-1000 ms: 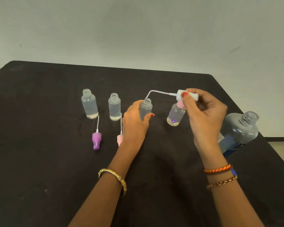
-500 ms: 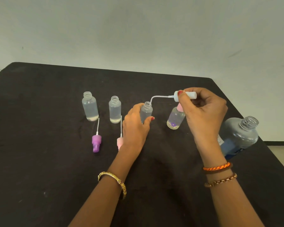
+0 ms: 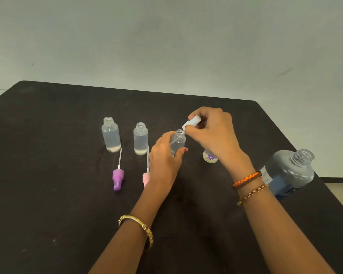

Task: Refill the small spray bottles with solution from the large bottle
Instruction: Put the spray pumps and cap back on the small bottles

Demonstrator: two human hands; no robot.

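My left hand (image 3: 164, 161) grips a small clear spray bottle (image 3: 178, 142) standing on the black table (image 3: 48, 194). My right hand (image 3: 212, 133) pinches a white spray cap (image 3: 192, 123), tilted, with its tube down inside that bottle's open neck. Two more uncapped small bottles (image 3: 111, 137) (image 3: 140, 139) holding clear liquid stand to the left. A fourth small bottle (image 3: 210, 156) with a purple flower on it is mostly hidden behind my right wrist. The large grey-blue bottle (image 3: 289, 173) stands uncapped at the right edge.
A purple spray cap (image 3: 118, 177) and a pink spray cap (image 3: 146, 177) lie on the table in front of the two left bottles, tubes pointing away from me. The table's right edge runs close to the large bottle. A pale wall is behind.
My right hand has swung the white cap left and down, and its tube has gone from arching over the bottle to sitting inside the neck. The left hand kept its grip.
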